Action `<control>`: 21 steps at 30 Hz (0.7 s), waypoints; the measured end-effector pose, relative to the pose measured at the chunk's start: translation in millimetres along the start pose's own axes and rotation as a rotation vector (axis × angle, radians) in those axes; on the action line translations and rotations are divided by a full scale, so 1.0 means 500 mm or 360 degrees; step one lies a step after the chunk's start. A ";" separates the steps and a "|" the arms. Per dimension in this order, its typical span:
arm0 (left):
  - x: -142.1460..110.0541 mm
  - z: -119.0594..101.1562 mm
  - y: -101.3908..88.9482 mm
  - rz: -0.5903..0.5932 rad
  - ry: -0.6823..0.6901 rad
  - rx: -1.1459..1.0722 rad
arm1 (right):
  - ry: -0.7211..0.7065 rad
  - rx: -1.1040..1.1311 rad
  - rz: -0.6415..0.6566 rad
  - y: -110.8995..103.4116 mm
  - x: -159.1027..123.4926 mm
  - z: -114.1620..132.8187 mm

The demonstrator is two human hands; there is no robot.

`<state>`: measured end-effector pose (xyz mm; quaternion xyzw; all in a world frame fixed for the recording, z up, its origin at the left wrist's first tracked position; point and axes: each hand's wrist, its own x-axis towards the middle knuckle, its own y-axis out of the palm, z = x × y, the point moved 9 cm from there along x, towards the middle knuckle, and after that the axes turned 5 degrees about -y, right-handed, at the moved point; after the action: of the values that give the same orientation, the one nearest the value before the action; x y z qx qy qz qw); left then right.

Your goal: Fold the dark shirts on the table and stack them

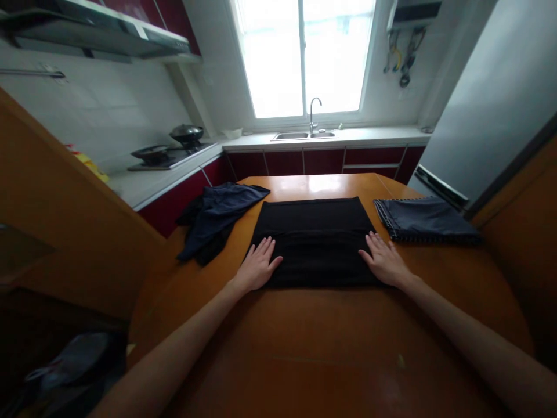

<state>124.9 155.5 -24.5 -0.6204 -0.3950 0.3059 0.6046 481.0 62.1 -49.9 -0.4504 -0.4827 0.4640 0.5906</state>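
Note:
A black cloth garment (317,255) lies flat on the wooden table (304,337), its near part folded over so that an edge runs across its middle. My left hand (257,265) rests flat on its left side, fingers stretched out and thumb apart. On the right side my right hand (385,261) lies the same way, palm down with the fingers spread. Neither hand grips the cloth. What kind of garment it is, I cannot tell.
At the table's left edge a dark blue and black pile of clothes (221,217) lies crumpled. Folded dark cloth (429,219) sits at the right. Beyond stand a counter with a sink (292,136), a stove (174,157) with pans, and a fridge (487,110).

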 end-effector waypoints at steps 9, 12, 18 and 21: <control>-0.170 -0.010 -0.062 -0.0073 0.0636 -0.0072 | -0.0836 0.0053 -0.0196 -0.062 -0.165 0.092; -0.168 -0.001 -0.067 -0.0109 0.0675 -0.0004 | -0.0906 0.0053 -0.0214 -0.069 -0.170 0.091; -0.190 -0.009 -0.096 -0.0297 0.0707 0.0032 | -0.0974 -0.0062 -0.0282 -0.099 -0.182 0.095; -0.261 -0.023 -0.114 -0.0373 0.0753 -0.0005 | -0.0996 -0.0077 -0.0261 -0.100 -0.246 0.098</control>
<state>62.5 34.7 19.9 -0.6257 -0.3123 0.0796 0.7104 425.4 -63.0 -13.2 -0.2595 -0.6863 0.5193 0.4381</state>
